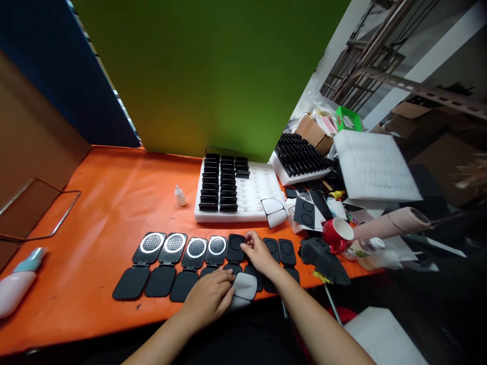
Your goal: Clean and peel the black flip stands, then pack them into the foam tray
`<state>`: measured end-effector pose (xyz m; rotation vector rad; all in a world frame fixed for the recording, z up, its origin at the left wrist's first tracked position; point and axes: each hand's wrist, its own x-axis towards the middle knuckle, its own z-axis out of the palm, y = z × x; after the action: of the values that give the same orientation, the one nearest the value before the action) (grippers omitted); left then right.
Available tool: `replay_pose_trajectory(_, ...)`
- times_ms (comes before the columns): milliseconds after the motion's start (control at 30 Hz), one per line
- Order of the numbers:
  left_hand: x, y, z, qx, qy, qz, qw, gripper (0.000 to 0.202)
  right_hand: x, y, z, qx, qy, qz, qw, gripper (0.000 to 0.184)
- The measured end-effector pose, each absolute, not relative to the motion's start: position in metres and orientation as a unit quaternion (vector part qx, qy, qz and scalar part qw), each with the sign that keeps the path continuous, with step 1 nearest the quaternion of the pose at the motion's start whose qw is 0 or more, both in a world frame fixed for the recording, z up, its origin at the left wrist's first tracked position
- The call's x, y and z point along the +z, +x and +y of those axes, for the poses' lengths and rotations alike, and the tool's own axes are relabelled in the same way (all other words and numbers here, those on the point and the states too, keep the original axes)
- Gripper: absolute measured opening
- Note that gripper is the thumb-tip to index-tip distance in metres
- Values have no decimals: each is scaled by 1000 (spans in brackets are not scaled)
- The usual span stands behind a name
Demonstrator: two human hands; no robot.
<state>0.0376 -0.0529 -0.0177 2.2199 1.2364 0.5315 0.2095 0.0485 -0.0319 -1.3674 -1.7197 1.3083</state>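
Observation:
My left hand [210, 298] is closed on a pale grey rounded sheet [244, 286], its thumb and fingers at the sheet's left edge. The fingers of my right hand [262, 255] are pinched together at the right edge of a black hinged pad [235, 247]; whatever lies between the fingertips is hidden. Several such pads lie unfolded in a row along the table's front. Those on the left, such as one pad [147, 252], show bright rings over a mesh. Farther right, a pad [286, 252] has a plain dark face with a faint ring outline.
Behind the row, a white foam tray [254, 197] holds upright black pieces. A small dropper bottle [180, 195] stands left of it. To the right are a red mug [338, 234], a black cloth [325, 258] and a second filled tray [300, 157]. A green partition [213, 76] rises behind.

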Motion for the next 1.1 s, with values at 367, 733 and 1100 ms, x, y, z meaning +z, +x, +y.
replay_pose_trajectory(367, -18, 38, -52, 201, 823, 459, 268, 27, -36, 211, 49, 480, -525, -643, 286, 14)
replay_pose_trajectory(733, -16, 38, -52, 208, 819, 460, 274, 27, -36, 209, 51, 457, -521, -667, 275, 14)
replay_pose_trajectory(1100, -17, 38, -52, 218, 815, 462, 274, 27, -35, 209, 50, 436, -530, -677, 265, 14)
